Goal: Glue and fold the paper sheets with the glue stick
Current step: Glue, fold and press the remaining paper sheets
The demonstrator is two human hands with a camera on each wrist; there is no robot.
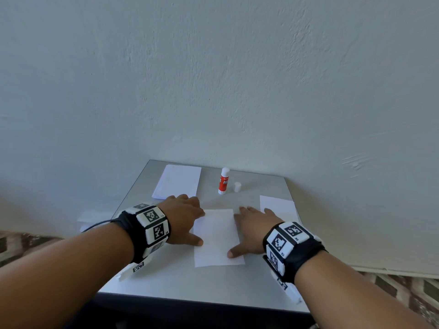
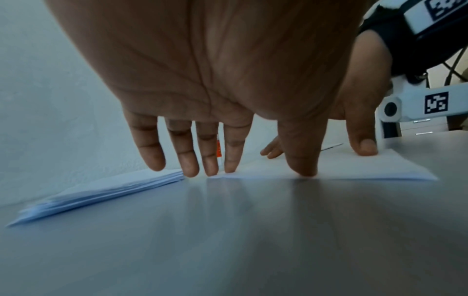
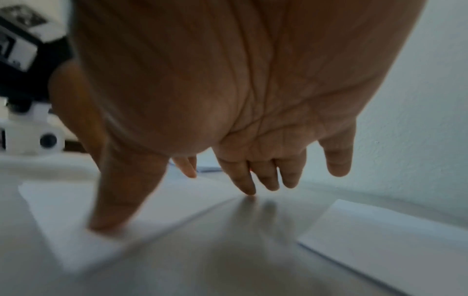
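A white paper sheet (image 1: 217,236) lies flat in the middle of the grey table (image 1: 190,288). My left hand (image 1: 187,217) is spread at its left edge, thumb and fingertips (image 2: 229,160) pressing on the sheet (image 2: 354,168). My right hand (image 1: 251,230) is spread at the right edge, with the thumb (image 3: 113,210) on the paper (image 3: 63,220) and the fingertips by its far corner. A red and white glue stick (image 1: 223,181) stands uncapped behind the sheet, with its white cap (image 1: 237,187) beside it.
A stack of white sheets (image 1: 177,181) lies at the table's back left, also seen in the left wrist view as a stack (image 2: 101,194). Another white sheet (image 1: 278,207) lies at the right edge. The wall (image 1: 213,79) rises right behind the table.
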